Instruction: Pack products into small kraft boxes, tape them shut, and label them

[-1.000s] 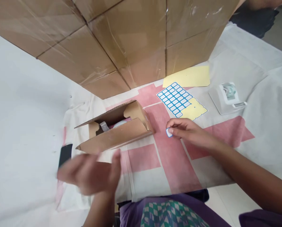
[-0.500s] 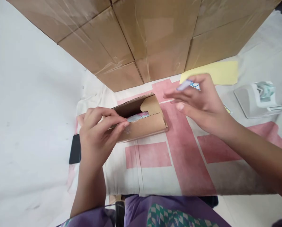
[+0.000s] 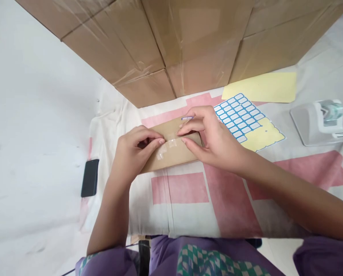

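Note:
A small brown cardboard box (image 3: 174, 155) lies on the cloth in front of me, its top flaps folded together. Bits of clear tape (image 3: 161, 154) stick to its near flap by the seam. My left hand (image 3: 138, 147) pinches the flap edges at the left of the seam with thumb and fingers. At the right of the seam, my right hand (image 3: 208, 134) has its thumb and fingertips gathered on the flap edges. A blue-edged white label (image 3: 187, 118) clings to one of its fingers. The inside of the box is hidden.
Large taped cartons (image 3: 200, 50) stand along the back. To the right are a sheet of blue-bordered labels (image 3: 237, 113), a yellow sheet (image 3: 260, 87) and a white tape dispenser (image 3: 315, 119). A black phone (image 3: 90, 178) lies at the left.
The box was open with something colourful showing inside; its flaps are now together. My right hand has come down and left from the air onto the flaps, uncovering the label sheet.

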### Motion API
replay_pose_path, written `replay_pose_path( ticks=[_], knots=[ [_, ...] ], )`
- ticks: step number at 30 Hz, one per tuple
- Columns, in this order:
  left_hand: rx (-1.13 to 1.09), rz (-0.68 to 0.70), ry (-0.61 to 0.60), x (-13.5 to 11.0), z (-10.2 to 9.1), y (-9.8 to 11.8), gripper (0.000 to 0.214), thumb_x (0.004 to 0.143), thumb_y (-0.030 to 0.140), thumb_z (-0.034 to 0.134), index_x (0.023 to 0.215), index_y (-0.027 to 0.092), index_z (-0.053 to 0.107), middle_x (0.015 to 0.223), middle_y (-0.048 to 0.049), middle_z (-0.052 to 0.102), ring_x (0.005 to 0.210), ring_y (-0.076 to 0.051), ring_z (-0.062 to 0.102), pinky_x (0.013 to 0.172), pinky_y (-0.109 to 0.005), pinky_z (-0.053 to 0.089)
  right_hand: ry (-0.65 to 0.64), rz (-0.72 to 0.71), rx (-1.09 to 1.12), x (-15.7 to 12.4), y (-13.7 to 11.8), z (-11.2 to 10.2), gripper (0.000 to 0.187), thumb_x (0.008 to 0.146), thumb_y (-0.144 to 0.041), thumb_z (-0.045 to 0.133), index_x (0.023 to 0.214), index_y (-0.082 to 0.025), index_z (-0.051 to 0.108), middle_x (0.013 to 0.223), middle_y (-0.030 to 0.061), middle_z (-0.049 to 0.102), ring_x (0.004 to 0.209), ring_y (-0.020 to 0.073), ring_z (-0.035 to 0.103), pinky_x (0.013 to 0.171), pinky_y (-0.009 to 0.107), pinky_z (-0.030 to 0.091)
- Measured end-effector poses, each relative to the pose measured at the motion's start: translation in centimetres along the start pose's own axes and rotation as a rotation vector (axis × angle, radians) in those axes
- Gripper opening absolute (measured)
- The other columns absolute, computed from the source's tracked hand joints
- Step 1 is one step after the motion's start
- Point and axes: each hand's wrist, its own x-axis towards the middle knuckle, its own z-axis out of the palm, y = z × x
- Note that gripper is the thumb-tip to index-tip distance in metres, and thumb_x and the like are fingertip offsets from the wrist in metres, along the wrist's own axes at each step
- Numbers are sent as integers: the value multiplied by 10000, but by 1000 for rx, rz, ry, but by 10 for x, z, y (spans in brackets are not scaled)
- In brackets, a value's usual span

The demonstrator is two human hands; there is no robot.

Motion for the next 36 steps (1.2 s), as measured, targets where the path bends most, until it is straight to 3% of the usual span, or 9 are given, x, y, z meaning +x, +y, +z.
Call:
replay_pose_path(
  ticks=[2, 7, 11, 16, 20, 22, 27, 32, 36],
  knots=[
    [41, -6, 2, 3, 0, -1, 96, 889, 345, 728, 933, 266, 760, 937, -14, 680, 899, -181, 623, 793, -320, 485, 1, 0, 12, 2, 0, 1, 477, 905, -187, 665, 1341, -273, 491, 1039, 57, 718, 1098, 287, 704, 1042, 509, 493],
    [125, -114, -25, 14, -6, -5, 633, 772, 506, 824, 1326, 287, 611, 1069, -29, 626, 968, -222, 592, 863, -368, 482, -4, 22, 17, 4, 0, 2, 512, 888, -184, 684, 1343, -284, 472, 974, 31, 721, 1095, 280, 696, 1046, 496, 491],
    [110, -135, -141, 22, -9, -3, 428, 832, 515, 757, 1208, 320, 696, 1002, -7, 623, 888, -201, 589, 808, -344, 465, -5, 72, 4, 4, -1, 2, 522, 881, -189, 686, 1348, -288, 476, 940, 30, 725, 1078, 293, 691, 947, 463, 527],
    [120, -130, -119, 24, -7, -4, 294, 903, 505, 669, 1136, 346, 751, 989, -7, 625, 846, -187, 593, 747, -326, 443, 11, 101, 26, 5, -9, -3, 402, 879, -243, 705, 1245, -281, 542, 946, 33, 709, 1050, 280, 691, 868, 411, 533],
    [119, -119, -106, 23, -6, -8, 323, 907, 524, 654, 1145, 335, 763, 984, -18, 618, 868, -194, 606, 788, -334, 463, 256, 154, 208, 0, 5, -22, 164, 901, -344, 726, 993, -258, 621, 972, 35, 665, 980, 228, 655, 807, 364, 527],
    [129, -114, -93, 22, -6, -9, 319, 902, 517, 661, 1135, 328, 771, 977, -19, 611, 843, -189, 592, 797, -339, 470, 320, 265, 361, -6, 24, -32, 212, 882, -394, 756, 848, -231, 626, 889, 23, 633, 841, 176, 615, 736, 326, 503],
    [163, -129, -55, 19, -5, -9, 291, 888, 450, 698, 1139, 324, 774, 914, -2, 538, 827, -171, 549, 823, -328, 454, 113, 571, 721, -25, 78, -30, 354, 732, -445, 872, 744, -180, 638, 684, -23, 560, 611, 93, 478, 580, 264, 371],
    [194, -145, -46, 18, -5, -9, 299, 883, 392, 731, 1173, 330, 768, 898, 17, 481, 837, -149, 519, 792, -303, 419, -63, 523, 839, -25, 94, -18, 365, 715, -372, 887, 925, -170, 667, 703, -37, 616, 596, 78, 465, 558, 238, 335],
    [223, -154, -30, 17, -5, -6, 273, 880, 363, 737, 1150, 347, 771, 889, 19, 480, 833, -155, 503, 767, -315, 395, -67, 487, 914, -22, 92, -17, 482, 729, -307, 883, 1080, -218, 565, 663, -83, 610, 572, 86, 465, 553, 229, 335]
  ],
)
